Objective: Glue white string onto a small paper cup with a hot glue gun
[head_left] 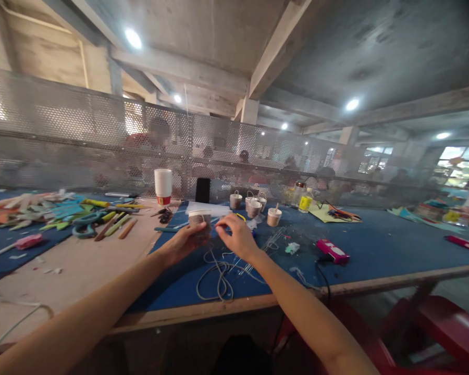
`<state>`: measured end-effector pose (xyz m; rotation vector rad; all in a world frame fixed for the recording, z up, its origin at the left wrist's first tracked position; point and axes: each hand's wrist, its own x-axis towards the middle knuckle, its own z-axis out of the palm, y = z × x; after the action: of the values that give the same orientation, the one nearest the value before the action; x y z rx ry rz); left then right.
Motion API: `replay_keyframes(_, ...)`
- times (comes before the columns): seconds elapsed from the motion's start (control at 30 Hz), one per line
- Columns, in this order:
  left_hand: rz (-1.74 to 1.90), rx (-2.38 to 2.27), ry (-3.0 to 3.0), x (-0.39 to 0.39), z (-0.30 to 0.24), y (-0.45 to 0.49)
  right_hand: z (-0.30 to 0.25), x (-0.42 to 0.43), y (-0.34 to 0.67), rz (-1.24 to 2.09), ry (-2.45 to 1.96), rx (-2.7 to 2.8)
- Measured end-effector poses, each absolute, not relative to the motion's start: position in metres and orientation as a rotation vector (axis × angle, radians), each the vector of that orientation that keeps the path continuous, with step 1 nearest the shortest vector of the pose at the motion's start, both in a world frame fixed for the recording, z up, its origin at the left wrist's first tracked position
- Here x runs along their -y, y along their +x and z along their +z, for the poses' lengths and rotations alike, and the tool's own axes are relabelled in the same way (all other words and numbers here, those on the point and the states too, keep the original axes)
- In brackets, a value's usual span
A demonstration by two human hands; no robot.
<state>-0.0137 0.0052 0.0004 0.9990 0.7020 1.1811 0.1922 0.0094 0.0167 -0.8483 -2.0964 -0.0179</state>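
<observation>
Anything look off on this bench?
Just clutter: thin grey cord lies in untidy overlapping loops near the front edge of the dark blue table surface, and a crumpled pale green scrap lies loose farther right. No visible spill.

The table (369,260) (mostly blue) bears grey cord (220,268), 1 cup stack (163,182).

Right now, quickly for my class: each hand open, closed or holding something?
Left hand: closed, holding a paper cup.
Right hand: fingers curled; whether it grips anything cannot be told.
</observation>
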Motion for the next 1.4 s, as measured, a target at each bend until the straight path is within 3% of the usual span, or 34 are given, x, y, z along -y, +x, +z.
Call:
replay_keyframes(0.23,1.196,-0.688,0.946,-0.002,0.003,-0.013,0.012,-0.036,0.252,-0.055,-1.81,2.11)
replay_keyframes(0.67,1.196,-0.672,0.975,-0.006,-0.001,-0.018,0.005,-0.046,0.273,-0.016,-2.035,2.104)
replay_keyframes(0.73,1.201,-0.673,0.968,-0.005,0.0,-0.018,0.006,-0.046,0.274,0.059,-1.971,2.002)
replay_keyframes(1.13,1.209,-0.722,0.979,0.001,0.007,-0.014,0.019,-0.024,0.249,1.339,-0.819,1.412)
replay_keyframes(1.23,1.211,-0.718,1.003,0.001,0.005,-0.013,0.023,-0.011,0.237,1.345,-0.705,1.473)
replay_keyframes(1.4,1.211,-0.745,1.014,-0.003,0.002,-0.011,0.026,0.002,0.228,1.058,-0.712,1.617)
